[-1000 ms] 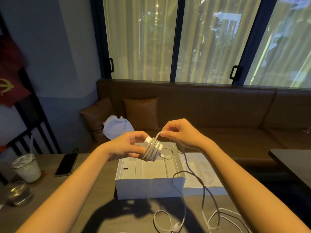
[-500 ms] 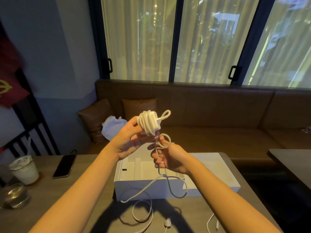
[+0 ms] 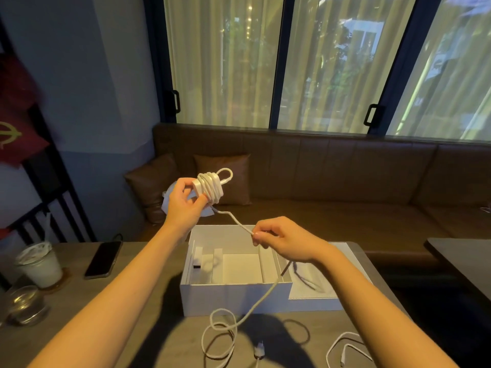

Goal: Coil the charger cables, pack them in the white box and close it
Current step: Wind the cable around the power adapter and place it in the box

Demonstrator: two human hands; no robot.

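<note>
Above left hand (image 3: pixel 183 205), cable coil (image 3: pixel 211 187)

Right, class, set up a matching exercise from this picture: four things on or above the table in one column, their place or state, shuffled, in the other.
Things:
1. white box
2. phone
3. coiled cable bundle
4. iced drink cup

Place or state:
A. held up in the left hand
B. open, lid off
C. far left of the table, on a coaster
D. lying flat, screen dark

Pairs: 1-B, 2-D, 3-A, 4-C
</note>
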